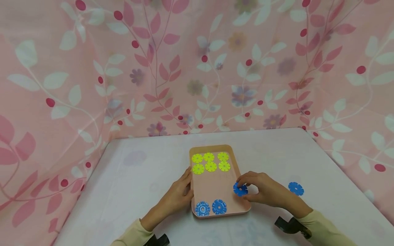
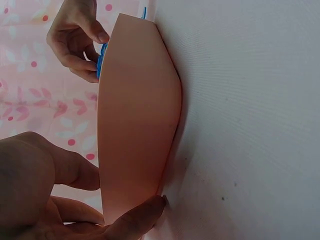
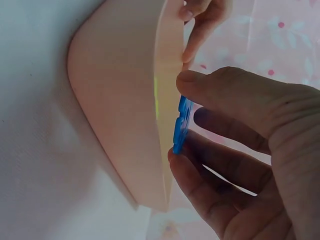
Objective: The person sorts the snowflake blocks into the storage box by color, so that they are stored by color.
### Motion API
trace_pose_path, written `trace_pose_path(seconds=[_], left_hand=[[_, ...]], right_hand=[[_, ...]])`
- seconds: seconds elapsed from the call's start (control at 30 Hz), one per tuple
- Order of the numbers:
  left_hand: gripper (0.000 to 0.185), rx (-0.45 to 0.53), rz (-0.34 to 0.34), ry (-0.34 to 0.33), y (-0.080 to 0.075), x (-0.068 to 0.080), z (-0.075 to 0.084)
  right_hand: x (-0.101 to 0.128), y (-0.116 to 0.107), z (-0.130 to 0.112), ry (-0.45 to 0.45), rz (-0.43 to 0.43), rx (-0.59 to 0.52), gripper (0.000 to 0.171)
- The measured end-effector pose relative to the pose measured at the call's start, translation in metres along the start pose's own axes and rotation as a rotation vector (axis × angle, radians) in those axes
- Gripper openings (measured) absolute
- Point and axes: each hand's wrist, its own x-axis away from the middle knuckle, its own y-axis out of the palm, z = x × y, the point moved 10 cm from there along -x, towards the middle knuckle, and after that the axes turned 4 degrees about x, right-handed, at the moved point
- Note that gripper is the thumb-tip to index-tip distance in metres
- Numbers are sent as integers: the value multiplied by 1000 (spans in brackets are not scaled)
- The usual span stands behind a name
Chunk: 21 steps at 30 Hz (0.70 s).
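Observation:
A peach plastic tray (image 1: 212,188) stands on the table, with several yellow-green notched plastic discs (image 1: 210,166) at its far end. Two blue notched discs (image 1: 219,206) lie at its near left. My left hand (image 1: 176,194) holds the tray's left side; in the left wrist view, its fingers touch the rim and low outer wall. Over the tray's right edge, my right hand (image 1: 261,188) pinches another blue disc (image 3: 181,125) between thumb and fingertip. That disc is tilted on edge in the right wrist view.
Another blue disc (image 1: 296,188) lies on the white table (image 1: 138,171), right of the tray and beyond the right wrist. A pink floral curtain (image 1: 197,68) hangs behind the table and along both sides. Black wrist cameras (image 1: 292,227) sit below the forearms.

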Motion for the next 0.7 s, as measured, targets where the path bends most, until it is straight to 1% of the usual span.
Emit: trace_pose_path(seconds=[0.13,0.23,0.47,0.7], left_hand=[[65,2,1,10,0,0,1],[65,3,4,28,-1,2,3],[66,16,-4,8,0,4,0],[66,18,2,21,-1,2,2]], right_hand=[[-2,9,1,21,-45,-4,32],[-3,14,0,16,-60,-1,33],[-4,26,-4,-9,-76,2,33],[-5,31,-4,0,-87,50,35]])
